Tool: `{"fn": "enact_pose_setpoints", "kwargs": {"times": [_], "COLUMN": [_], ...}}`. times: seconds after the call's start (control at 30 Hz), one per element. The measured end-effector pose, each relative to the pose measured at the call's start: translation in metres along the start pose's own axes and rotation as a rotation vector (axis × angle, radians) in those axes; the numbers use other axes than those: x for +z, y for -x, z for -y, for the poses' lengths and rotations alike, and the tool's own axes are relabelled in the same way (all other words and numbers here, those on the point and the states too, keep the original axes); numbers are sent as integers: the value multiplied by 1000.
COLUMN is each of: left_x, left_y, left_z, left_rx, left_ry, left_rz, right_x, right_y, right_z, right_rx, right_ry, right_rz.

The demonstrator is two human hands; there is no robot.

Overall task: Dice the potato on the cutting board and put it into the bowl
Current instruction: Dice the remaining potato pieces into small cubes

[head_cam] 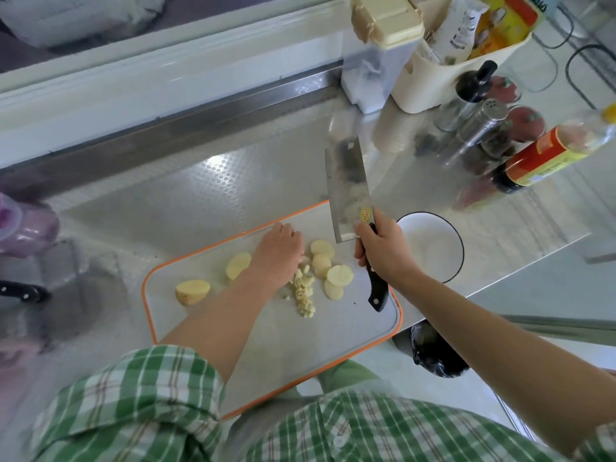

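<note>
An orange-rimmed cutting board [350,328] lies on the steel counter. On it are a potato half [192,292], another potato piece [238,265], several round slices [339,275] and a small pile of diced potato [304,293]. My left hand [278,253] rests palm down on the board over the pieces beside the dice; what its fingertips touch is hidden. My right hand [383,253] grips the black handle of a cleaver [348,190], whose blade is raised above the board's right end. A white bowl [448,228] with a dark rim stands just right of the board.
Bottles, a shaker [480,131] and a sauce bottle [546,155] crowd the back right with a cream caddy [443,78]. A second black-handled knife [23,291] lies at the left edge near a purple container [26,228]. The counter edge runs close to the bowl.
</note>
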State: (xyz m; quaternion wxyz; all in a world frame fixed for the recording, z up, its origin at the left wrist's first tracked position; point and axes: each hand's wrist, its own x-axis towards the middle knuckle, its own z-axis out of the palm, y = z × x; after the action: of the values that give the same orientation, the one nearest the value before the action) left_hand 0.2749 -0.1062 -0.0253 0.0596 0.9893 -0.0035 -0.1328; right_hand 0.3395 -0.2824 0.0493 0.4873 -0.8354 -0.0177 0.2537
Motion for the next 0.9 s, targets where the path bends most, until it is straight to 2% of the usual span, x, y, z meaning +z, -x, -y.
{"fn": "enact_pose_setpoints", "kwargs": {"times": [0.2,0.37,0.5,0.83,0.9], "left_x": [-1,-12,-13,-16,-16], "left_y": [-3,-9,-9,-17,-19], "left_z": [4,-1,-14,-31,-31], "left_rx": [27,77,151,107,111], "left_ry": [183,504,395,153,112], "left_rz": [2,-83,29,81,135], "right_x": [-4,-7,-10,-14,-16], "right_y": [-5,-8,-9,-11,-11], "right_z": [2,5,7,2,2], "right_rx": [-1,-19,-24,-5,-4], "right_ry": [-4,-5,-14,-26,-34], "right_rz": [19,33,38,29,29]}}
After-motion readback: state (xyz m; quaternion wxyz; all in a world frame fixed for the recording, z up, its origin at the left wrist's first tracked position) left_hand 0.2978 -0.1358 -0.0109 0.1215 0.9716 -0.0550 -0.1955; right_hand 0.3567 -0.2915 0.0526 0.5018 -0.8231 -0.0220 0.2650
